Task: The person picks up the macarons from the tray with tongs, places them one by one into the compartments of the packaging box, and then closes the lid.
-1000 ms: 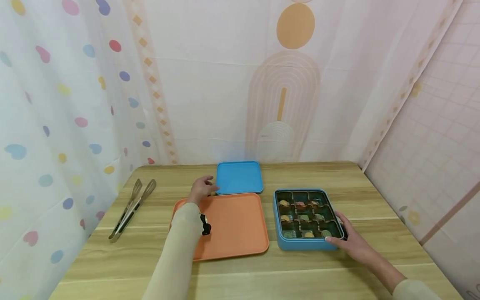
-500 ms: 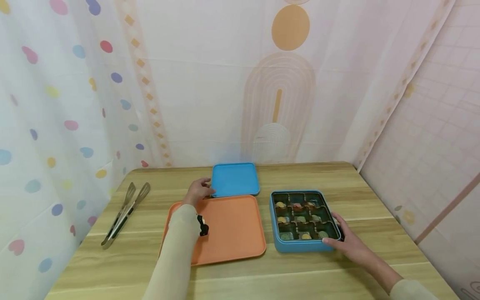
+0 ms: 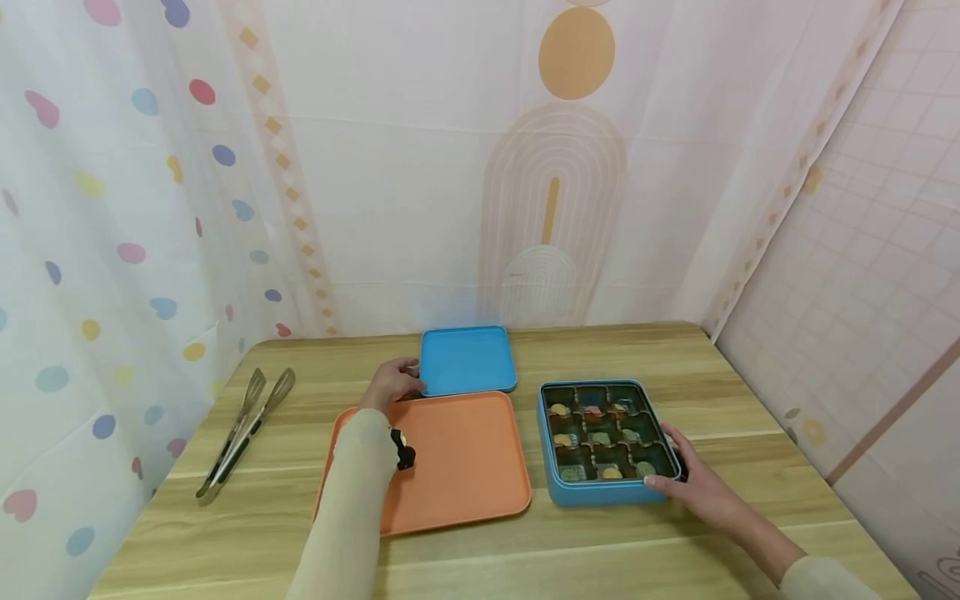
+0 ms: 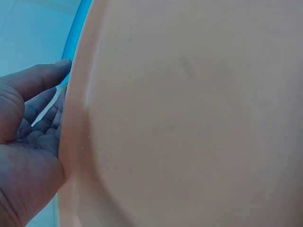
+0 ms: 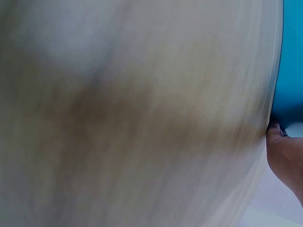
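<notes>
A blue box (image 3: 607, 492) stands at the right, holding a dark divided insert (image 3: 596, 454) with several compartments. Small yellow, green and reddish pieces lie in them. My right hand (image 3: 697, 483) holds the box at its near right corner, thumb on the front rim and fingers along the right side. At the back lies a flat blue lid (image 3: 467, 360) with a raised rim. My left hand (image 3: 392, 382) is at the lid's left edge, thumb by its near corner, fingers loosely bent. In the left wrist view, the thumb tip (image 4: 64, 62) meets the blue edge.
Under my left forearm lies an orange tray (image 3: 465, 458), its far edge close to the lid. Metal tongs (image 3: 247, 429) with dark handles lie at the left of the wooden table (image 3: 555, 558). A patterned curtain (image 3: 405, 167) hangs behind the table.
My left fingers have come closer to the lid's left edge. The view has shifted slightly, while the lid, tray, box and right hand keep their places.
</notes>
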The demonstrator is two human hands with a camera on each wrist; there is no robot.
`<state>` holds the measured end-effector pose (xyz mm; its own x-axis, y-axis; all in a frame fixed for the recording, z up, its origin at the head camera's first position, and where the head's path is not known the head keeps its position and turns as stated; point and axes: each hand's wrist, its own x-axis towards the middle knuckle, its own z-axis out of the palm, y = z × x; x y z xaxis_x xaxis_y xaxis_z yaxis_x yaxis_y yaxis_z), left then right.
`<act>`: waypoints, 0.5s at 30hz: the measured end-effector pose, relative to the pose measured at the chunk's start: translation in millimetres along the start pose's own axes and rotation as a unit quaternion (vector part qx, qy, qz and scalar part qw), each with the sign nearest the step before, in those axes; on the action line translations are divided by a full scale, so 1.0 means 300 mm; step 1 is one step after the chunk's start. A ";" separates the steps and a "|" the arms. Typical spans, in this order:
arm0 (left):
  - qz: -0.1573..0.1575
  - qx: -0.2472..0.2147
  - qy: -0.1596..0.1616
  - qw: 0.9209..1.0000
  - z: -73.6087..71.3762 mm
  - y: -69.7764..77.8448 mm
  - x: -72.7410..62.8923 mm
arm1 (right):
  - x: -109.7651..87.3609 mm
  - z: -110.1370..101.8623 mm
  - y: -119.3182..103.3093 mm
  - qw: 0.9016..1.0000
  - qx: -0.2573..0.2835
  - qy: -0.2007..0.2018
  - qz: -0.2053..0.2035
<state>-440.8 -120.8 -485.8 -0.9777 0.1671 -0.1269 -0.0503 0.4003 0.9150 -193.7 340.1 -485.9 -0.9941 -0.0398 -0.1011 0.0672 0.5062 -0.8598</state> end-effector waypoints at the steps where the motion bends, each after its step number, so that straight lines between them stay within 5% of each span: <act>1: -0.001 0.001 0.000 1.000 0.001 0.001 -0.001 | 0.000 -0.001 0.000 1.000 -0.002 0.000 0.001; 15: 0.001 -0.001 0.015 1.000 0.018 0.010 -0.001 | 0.004 0.000 0.009 1.000 0.006 0.000 -0.014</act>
<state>-439.5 -114.8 -484.9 -0.9835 0.1415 -0.1131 -0.0479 0.3989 0.9157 -194.6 341.5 -488.2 -0.9955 -0.0538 -0.0775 0.0409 0.4941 -0.8684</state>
